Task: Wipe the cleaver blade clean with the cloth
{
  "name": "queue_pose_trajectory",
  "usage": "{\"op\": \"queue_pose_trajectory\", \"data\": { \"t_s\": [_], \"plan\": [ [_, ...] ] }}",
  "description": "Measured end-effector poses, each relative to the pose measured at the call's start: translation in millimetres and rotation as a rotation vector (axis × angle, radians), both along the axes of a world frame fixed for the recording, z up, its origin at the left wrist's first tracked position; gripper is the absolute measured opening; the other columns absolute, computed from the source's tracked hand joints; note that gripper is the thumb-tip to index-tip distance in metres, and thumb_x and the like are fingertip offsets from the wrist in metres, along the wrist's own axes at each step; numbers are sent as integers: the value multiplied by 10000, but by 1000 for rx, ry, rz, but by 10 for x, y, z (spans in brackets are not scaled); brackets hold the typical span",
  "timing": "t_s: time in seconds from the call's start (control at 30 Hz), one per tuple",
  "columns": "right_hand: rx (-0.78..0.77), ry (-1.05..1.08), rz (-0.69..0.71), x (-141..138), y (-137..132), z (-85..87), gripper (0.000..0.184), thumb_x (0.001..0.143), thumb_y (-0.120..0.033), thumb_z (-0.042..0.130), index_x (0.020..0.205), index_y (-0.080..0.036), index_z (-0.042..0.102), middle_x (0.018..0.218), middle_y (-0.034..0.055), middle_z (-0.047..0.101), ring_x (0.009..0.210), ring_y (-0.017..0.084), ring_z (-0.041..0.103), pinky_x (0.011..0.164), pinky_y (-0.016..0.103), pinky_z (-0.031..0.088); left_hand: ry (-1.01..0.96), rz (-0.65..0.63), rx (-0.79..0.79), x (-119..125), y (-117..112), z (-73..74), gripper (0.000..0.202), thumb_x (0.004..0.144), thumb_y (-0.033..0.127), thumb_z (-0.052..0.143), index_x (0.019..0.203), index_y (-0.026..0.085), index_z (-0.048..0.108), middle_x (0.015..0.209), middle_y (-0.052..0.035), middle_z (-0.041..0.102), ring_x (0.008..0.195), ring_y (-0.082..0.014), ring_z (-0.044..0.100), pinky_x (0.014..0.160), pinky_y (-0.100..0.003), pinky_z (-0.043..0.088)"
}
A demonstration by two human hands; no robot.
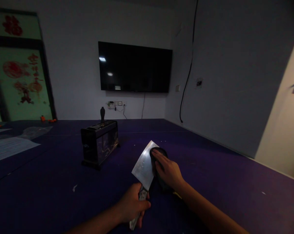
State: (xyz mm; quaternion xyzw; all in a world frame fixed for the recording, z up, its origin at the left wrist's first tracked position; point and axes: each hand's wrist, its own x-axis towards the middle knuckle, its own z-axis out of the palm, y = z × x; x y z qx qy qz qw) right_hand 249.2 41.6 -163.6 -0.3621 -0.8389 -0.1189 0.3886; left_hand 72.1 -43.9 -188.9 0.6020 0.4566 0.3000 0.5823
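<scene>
My left hand is wrapped round the patterned handle of a cleaver, whose broad shiny blade points up and away from me. Against the right side of the blade, my right hand presses a dark cloth with its fingers laid over it. Part of the cloth hangs below the right hand, in shadow. Left of the cleaver stands a black knife block with see-through sides, and one dark-handled tool sticks up out of its top.
The purple surface carries a few white scraps. Papers and clear plastic lie at the left, small orange objects farther back. A television hangs on the far wall; a black cable runs down the right wall.
</scene>
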Motion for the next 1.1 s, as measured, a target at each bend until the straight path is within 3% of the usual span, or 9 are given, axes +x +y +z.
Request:
{"op": "queue_pose_trajectory", "data": {
  "t_s": [0.13,0.37,0.63,0.83,0.97,1.1],
  "plan": [
    [-11,19,-47,40,51,-4,455,824,-223,413,1277,-208,366,1288,66,440,1106,199,486,830,339,489,-7,3,17,-2,-7,-14,232,657,169,501,849,189,372,420,117,409,294,-105,442,307,-186,320],
    [-7,64,-28,16,63,-59,439,803,-128,366,1233,-195,425,1259,64,472,1087,180,503,844,325,481,-32,9,12,-3,18,-55,245,646,165,508,847,187,370,415,120,407,282,-105,439,301,-188,328],
    [55,72,34,-18,4,-96,394,747,-110,403,1103,-195,549,1143,62,571,949,181,594,789,300,509,-36,48,10,10,12,-46,244,649,162,507,852,185,372,413,117,409,270,-107,426,289,-189,315],
    [82,3,160,-49,-53,-129,390,743,-111,407,1093,-198,556,1157,57,563,864,156,622,721,254,522,-46,35,0,10,5,-34,246,657,158,506,863,184,374,425,116,411,263,-84,397,311,-190,331],
    [155,-57,152,-79,-99,-125,382,759,-124,418,1106,-207,553,1165,59,558,856,176,603,743,322,512,-41,28,21,16,-4,-17,244,658,153,511,854,188,370,413,120,394,278,-95,426,320,-190,337],
    [224,-79,136,-94,-105,-90,388,744,-114,431,1103,-199,549,1151,63,566,1078,245,474,876,458,425,-21,31,16,18,-1,-21,232,667,145,495,857,187,370,399,120,393,289,-109,445,324,-198,347]
  ]
}}
